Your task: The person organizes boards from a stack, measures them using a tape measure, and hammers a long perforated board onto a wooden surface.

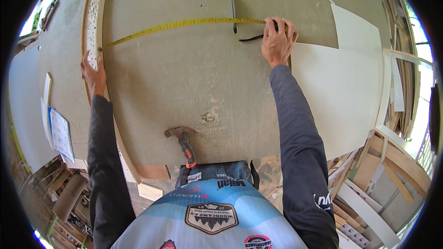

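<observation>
My right hand (279, 41) is closed around a tape measure, mostly hidden by the fingers; a black strap hangs out beside it. The pulled-out yellow tape blade (184, 23) runs left in a slight arc across the worktable (184, 78). Its far end meets the edge of a long narrow wooden frame (94, 14) with a speckled inner face. Just below that end, my left hand (94, 76) grips the frame, fingers on the outer side and thumb on the inner. Under the blade near the right hand lies a thin dark strip (233, 7).
A claw hammer (184, 145) with a black and red handle lies at the near table edge. White sheets (341, 87) cover the right side. Papers on a clipboard (61, 131) lie at left. Wood offcuts (387, 170) are stacked beyond the table at right.
</observation>
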`<state>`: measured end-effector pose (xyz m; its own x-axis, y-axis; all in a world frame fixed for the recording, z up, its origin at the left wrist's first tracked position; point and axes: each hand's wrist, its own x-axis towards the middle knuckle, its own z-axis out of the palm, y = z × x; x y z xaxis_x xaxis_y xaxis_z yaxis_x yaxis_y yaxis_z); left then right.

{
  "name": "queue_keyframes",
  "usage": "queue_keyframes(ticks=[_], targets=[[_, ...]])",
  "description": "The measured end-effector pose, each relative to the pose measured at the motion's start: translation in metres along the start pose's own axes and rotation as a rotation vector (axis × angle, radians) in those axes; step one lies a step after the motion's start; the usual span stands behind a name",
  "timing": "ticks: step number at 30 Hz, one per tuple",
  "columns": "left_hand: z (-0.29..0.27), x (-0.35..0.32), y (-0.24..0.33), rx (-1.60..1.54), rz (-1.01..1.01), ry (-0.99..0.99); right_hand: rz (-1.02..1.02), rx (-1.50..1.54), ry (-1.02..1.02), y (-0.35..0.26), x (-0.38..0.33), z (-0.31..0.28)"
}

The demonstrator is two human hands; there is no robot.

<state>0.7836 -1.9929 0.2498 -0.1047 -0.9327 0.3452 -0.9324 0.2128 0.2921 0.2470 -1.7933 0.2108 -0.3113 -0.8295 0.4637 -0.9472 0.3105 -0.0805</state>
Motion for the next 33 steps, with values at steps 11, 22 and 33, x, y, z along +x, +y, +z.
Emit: queue_keyframes(ticks=[11,22,33], targets=[[-0.154,-0.222,-0.014,0.207,-0.550,-0.425,-0.001,0.003,-0.015,0.004,-0.001,0.000],[-0.141,-0.258,-0.044,0.120,-0.522,-0.218,-0.003,0.003,-0.019,0.002,-0.002,0.002],[-0.139,-0.260,-0.040,0.161,-0.515,-0.182,0.009,0.002,-0.041,0.001,-0.001,-0.002]])
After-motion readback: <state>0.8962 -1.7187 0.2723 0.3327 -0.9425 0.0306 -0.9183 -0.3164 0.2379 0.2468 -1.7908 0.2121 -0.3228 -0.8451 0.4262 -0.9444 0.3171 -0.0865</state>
